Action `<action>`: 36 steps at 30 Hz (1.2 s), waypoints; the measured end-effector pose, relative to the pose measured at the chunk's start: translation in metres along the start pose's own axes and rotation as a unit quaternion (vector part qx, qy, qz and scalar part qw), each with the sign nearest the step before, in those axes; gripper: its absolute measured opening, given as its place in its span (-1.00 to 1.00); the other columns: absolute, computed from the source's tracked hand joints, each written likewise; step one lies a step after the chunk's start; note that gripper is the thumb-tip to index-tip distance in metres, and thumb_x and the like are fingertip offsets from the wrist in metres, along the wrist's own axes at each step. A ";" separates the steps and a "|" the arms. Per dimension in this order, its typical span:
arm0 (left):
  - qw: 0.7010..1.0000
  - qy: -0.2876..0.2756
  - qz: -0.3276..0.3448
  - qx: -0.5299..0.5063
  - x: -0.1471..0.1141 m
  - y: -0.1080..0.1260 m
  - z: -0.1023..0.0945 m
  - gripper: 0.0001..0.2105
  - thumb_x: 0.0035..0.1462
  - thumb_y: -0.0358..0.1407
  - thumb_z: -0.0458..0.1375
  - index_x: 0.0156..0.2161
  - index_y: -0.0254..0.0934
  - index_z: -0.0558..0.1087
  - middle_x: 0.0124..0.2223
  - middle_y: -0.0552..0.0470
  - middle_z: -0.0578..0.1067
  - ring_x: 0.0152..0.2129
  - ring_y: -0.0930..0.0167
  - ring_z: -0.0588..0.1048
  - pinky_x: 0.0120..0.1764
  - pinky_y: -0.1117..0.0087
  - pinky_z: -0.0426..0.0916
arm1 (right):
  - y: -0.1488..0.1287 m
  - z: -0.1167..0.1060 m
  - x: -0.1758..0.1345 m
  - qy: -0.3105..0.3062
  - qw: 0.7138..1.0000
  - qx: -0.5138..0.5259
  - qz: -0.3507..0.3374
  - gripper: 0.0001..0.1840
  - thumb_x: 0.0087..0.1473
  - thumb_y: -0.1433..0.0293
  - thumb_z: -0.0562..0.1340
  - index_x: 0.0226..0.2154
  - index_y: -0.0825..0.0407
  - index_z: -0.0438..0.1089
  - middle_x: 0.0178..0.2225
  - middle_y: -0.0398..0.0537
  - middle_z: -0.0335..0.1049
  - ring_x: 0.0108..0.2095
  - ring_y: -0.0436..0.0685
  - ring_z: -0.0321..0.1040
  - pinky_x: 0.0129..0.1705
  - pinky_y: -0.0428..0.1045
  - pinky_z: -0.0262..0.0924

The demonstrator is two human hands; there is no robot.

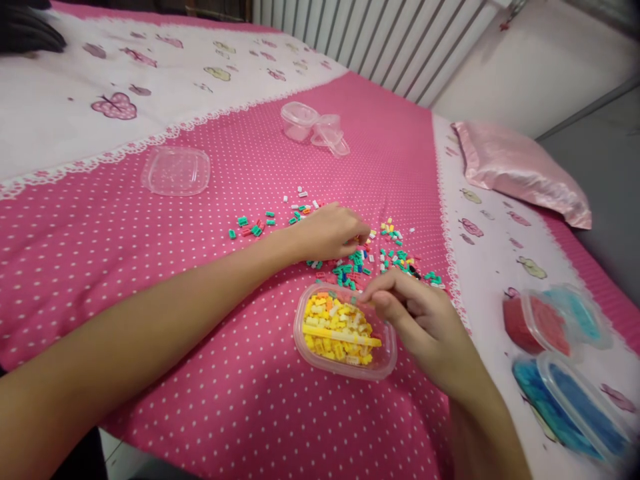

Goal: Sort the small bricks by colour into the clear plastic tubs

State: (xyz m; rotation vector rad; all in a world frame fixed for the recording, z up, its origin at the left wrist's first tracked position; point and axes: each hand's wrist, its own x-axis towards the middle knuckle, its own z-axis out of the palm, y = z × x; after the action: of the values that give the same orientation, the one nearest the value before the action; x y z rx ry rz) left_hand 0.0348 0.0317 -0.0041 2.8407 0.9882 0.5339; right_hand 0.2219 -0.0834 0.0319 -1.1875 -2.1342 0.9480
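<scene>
My left hand [333, 232] reaches into a scattered pile of small toy building bricks [345, 272], mostly green, red and white. Its fingers curl down among the bricks, and whatever they pinch is hidden. At the near side of the pile stands a clear plastic container [306, 357] with yellow and a few orange bricks [340, 320] in it. A long yellow strip [340, 335] lies across those bricks. My right hand [425, 323] is over the container's right rim, thumb and forefinger closed together; I cannot make out what is between them.
A clear lid [177, 171] lies on the pink dotted bedsheet [225, 373] at left. Several clear containers [300, 122] sit farther back. Tubs with red [525, 323] and blue [555, 400] contents stand at right, below a pink pillow [520, 170]. White rails [360, 40] border the far side.
</scene>
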 end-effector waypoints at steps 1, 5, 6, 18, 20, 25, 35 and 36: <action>1.000 -0.001 0.000 0.000 0.000 0.000 0.000 -0.85 0.18 -0.43 0.12 -0.21 -0.30 0.54 -0.23 -0.05 0.61 -0.27 0.31 0.53 -0.21 0.32 0.24 | -0.001 0.001 0.000 -0.009 1.000 0.001 -0.004 -0.69 0.32 0.16 0.13 -0.33 -0.05 0.45 -0.47 -0.21 0.36 -0.50 -0.02 0.24 -0.46 -0.08 0.06; 1.000 0.002 0.004 0.000 0.000 0.000 0.000 -0.84 0.17 -0.43 0.11 -0.23 -0.29 0.55 -0.25 -0.04 0.61 -0.30 0.33 0.52 -0.22 0.33 0.24 | 0.001 0.002 0.000 -0.034 0.999 0.003 0.001 -0.65 0.28 0.04 0.13 -0.23 -0.10 0.49 -0.58 -0.26 0.18 -0.56 -0.01 0.12 -0.50 -0.06 -0.05; 1.000 0.003 0.004 0.000 0.000 0.000 0.000 -0.85 0.17 -0.43 0.11 -0.23 -0.29 0.55 -0.26 -0.04 0.61 -0.30 0.33 0.52 -0.22 0.33 0.23 | 0.002 0.002 0.000 -0.023 1.000 0.015 0.007 -0.60 0.30 0.02 0.07 -0.18 -0.11 0.49 -0.59 -0.25 0.13 -0.56 0.00 0.09 -0.50 -0.05 -0.07; 1.000 0.002 0.004 0.003 0.000 -0.001 0.001 -0.85 0.16 -0.42 0.10 -0.27 -0.29 0.53 -0.28 -0.04 0.60 -0.33 0.34 0.51 -0.27 0.34 0.21 | 0.015 0.002 0.005 0.054 0.992 0.107 0.032 -0.85 0.31 0.42 0.05 -0.18 -0.08 0.31 -0.29 -0.14 0.33 -0.24 0.05 0.31 -0.20 -0.03 0.19; 1.000 0.004 0.007 0.003 0.000 -0.001 0.001 -0.85 0.16 -0.42 0.09 -0.26 -0.29 0.54 -0.29 -0.05 0.60 -0.33 0.34 0.51 -0.26 0.34 0.21 | 0.015 0.003 0.005 0.028 0.993 0.116 0.021 -0.88 0.34 0.38 0.08 -0.15 -0.08 0.31 -0.26 -0.14 0.38 -0.22 0.04 0.35 -0.17 -0.03 0.21; 1.000 0.007 0.007 0.004 0.000 0.000 0.001 -0.83 0.17 -0.43 0.09 -0.25 -0.29 0.55 -0.29 -0.05 0.60 -0.35 0.34 0.51 -0.29 0.34 0.20 | 0.015 0.003 0.003 -0.010 0.993 0.115 0.024 -0.86 0.31 0.25 0.17 -0.20 -0.06 0.38 -0.28 -0.11 0.45 -0.26 0.08 0.41 -0.25 -0.02 0.23; 1.000 0.004 0.008 -0.002 0.000 -0.002 0.001 -0.85 0.16 -0.43 0.09 -0.28 -0.29 0.53 -0.30 -0.03 0.60 -0.35 0.35 0.51 -0.28 0.33 0.20 | 0.006 -0.001 0.003 0.008 0.998 -0.012 -0.056 -0.58 0.22 -0.03 0.17 0.03 -0.30 0.51 -0.26 -0.10 0.25 -0.22 0.12 0.26 -0.14 0.06 0.20; 1.000 0.003 0.006 -0.003 0.000 -0.002 0.000 -0.85 0.16 -0.43 0.09 -0.28 -0.29 0.53 -0.30 -0.03 0.60 -0.35 0.35 0.51 -0.28 0.34 0.20 | 0.008 -0.002 0.003 0.007 0.999 0.001 -0.045 -0.57 0.28 -0.01 0.08 0.07 -0.30 0.48 -0.26 -0.09 0.25 -0.22 0.13 0.25 -0.13 0.07 0.20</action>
State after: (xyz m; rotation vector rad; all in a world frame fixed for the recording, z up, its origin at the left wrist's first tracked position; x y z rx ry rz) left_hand 0.0338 0.0329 -0.0049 2.8442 0.9690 0.5460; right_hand 0.2258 -0.0773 0.0272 -1.0850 -2.1564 0.9002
